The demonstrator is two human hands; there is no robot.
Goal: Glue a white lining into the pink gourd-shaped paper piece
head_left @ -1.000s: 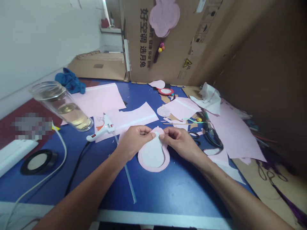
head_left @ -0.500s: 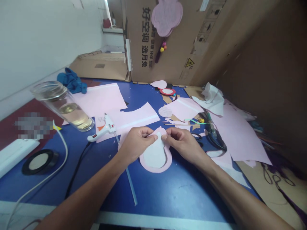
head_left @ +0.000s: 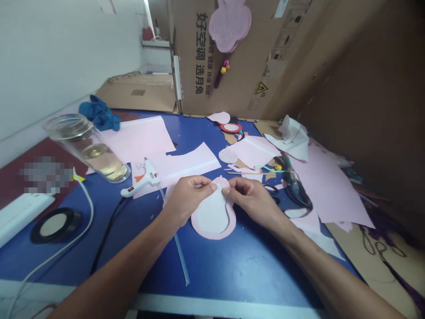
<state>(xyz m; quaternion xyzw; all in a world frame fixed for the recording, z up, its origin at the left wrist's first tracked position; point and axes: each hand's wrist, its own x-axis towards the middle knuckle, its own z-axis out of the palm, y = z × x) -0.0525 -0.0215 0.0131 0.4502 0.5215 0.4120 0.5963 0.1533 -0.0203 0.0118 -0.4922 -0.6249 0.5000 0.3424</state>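
A pink gourd-shaped cutout point(head_left: 214, 235) with a white inner panel point(head_left: 212, 215) is held above the blue table, its narrow end away from me. My left hand point(head_left: 189, 197) pinches the narrow end from the left, thumb on top. From the right, my right hand point(head_left: 252, 197) pinches the same end, its thumb close to the other one. Fingers of both hands curl beneath and are partly hidden. Left of my left hand lies a white hot glue gun point(head_left: 142, 180), a long clear glue stick point(head_left: 181, 259) sticking out of its back toward me.
A glass cup of pale liquid point(head_left: 106, 161), black tape roll point(head_left: 55, 223) and white power strip point(head_left: 23, 212) stand on the left. Pink sheets point(head_left: 146, 135) and paper scraps lie behind my hands. Black-handled scissors point(head_left: 274, 192) rest right. A cardboard panel point(head_left: 245, 79) rises at the back.
Both hands keep their pinch on the cutout's narrow end. The cutout's wide end has shifted very slightly left; the rest of the table looks the same.
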